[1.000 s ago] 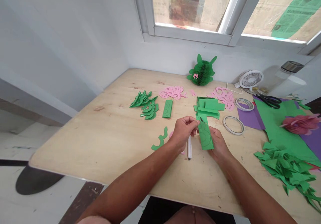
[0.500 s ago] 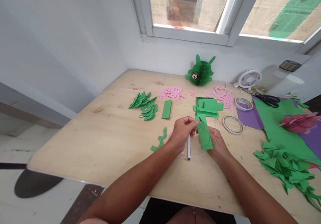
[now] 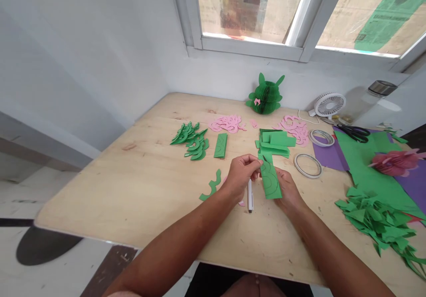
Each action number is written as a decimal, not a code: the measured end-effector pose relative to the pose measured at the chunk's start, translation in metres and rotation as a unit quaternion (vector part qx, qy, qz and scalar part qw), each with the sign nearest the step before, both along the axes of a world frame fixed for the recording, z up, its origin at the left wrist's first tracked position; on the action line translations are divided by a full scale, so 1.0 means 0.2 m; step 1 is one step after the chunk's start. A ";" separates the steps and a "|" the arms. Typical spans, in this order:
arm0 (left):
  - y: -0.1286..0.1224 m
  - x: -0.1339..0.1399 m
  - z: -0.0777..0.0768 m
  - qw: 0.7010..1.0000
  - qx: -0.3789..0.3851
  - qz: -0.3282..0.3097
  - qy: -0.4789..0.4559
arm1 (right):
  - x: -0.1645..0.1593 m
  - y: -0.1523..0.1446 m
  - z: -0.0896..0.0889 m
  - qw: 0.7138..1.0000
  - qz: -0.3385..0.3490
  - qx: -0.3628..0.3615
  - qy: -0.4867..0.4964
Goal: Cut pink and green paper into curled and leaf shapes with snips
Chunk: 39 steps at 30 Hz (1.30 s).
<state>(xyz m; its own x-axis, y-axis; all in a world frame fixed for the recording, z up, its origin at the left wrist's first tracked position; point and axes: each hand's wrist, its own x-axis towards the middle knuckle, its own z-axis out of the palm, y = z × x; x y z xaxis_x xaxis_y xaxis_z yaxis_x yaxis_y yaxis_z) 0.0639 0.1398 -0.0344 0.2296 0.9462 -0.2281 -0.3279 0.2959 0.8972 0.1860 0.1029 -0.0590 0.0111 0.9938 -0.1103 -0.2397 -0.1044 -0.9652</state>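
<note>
Between thumb and fingers, my left hand (image 3: pixel 245 175) pinches the upper left edge of a folded green paper strip (image 3: pixel 272 182) with curved pencil outlines on it. Against the strip's right side is my right hand (image 3: pixel 289 188), closed, its fingers partly hidden behind the paper. A dark pointed blade, seemingly of scissors (image 3: pixel 265 158), shows at the strip's upper end; the handles are hidden. Under my left hand lies a white pen (image 3: pixel 250 197), with pink paper bits partly covered nearby. A wavy green cutout (image 3: pixel 211 187) rests left of that hand.
Green cutouts (image 3: pixel 196 146), a marked green strip (image 3: pixel 220 145), pink cutouts (image 3: pixel 228 123) and folded green strips (image 3: pixel 276 142) lie beyond my hands. At right are tape rolls (image 3: pixel 308 166), black scissors (image 3: pixel 353 133), green scraps (image 3: pixel 376 217) and a fan (image 3: pixel 329 105). A green paper figure (image 3: pixel 266 96) stands behind.
The green strip is turned slightly, showing a little more of its face. Both hands keep nearly the same place and hold. The view has shifted slightly.
</note>
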 end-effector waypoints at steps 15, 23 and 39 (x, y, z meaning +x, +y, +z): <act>0.01 0.00 -0.02 1.000 0.016 0.005 0.004 | -0.01 0.00 -0.02 0.999 -0.001 -0.032 0.006; 0.01 0.00 -0.03 1.000 0.016 0.012 0.003 | 0.00 0.00 -0.04 0.999 0.003 -0.041 0.003; 0.01 0.00 -0.02 1.000 0.012 0.018 -0.010 | -0.02 0.00 -0.02 0.999 0.005 -0.045 -0.021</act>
